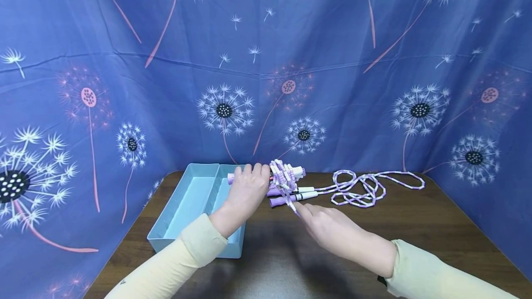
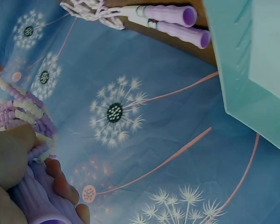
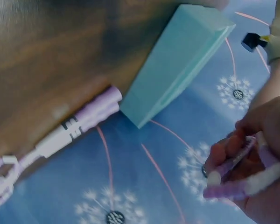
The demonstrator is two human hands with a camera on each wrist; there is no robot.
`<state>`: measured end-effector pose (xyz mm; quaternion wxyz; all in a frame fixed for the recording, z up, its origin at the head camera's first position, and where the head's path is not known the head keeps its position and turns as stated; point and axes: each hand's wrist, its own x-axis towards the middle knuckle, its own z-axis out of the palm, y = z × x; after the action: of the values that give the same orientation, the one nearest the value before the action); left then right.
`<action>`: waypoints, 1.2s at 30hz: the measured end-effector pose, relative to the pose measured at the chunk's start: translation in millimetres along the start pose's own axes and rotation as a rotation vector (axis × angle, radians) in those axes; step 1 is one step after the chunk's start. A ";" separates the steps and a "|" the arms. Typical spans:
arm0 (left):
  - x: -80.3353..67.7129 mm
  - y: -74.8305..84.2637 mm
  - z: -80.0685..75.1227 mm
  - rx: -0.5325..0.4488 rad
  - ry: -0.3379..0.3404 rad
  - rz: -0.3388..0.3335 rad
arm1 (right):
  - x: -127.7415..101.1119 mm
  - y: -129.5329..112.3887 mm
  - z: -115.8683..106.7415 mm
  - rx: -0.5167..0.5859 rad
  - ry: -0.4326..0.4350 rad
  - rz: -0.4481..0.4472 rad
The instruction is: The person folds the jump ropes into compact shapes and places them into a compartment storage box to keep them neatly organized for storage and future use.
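Observation:
My left hand grips the purple handles of a skipping rope, held just above the table's far edge. Its purple-and-white beaded cord is wound in a bundle round the handles; the left wrist view shows the coils beside my thumb. My right hand pinches the loose end of that beaded cord between thumb and fingers. A second skipping rope lies on the table: its two purple handles side by side, its beaded cord in loose loops to the right.
A light teal tray with two compartments stands on the brown table at the left, under my left forearm. A blue cloth printed with dandelions closes off the back and both sides.

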<state>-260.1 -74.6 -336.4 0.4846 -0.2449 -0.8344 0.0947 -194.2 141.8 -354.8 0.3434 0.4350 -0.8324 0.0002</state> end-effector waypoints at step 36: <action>-9.1 26.3 -19.0 -0.037 -0.070 0.343 | 28.8 62.2 -65.4 -0.404 0.040 -0.595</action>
<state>-231.8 -58.0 -344.0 0.4272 -0.3893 -0.7983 0.1691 -213.0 179.1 -269.8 0.4236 0.5815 -0.6457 -0.2560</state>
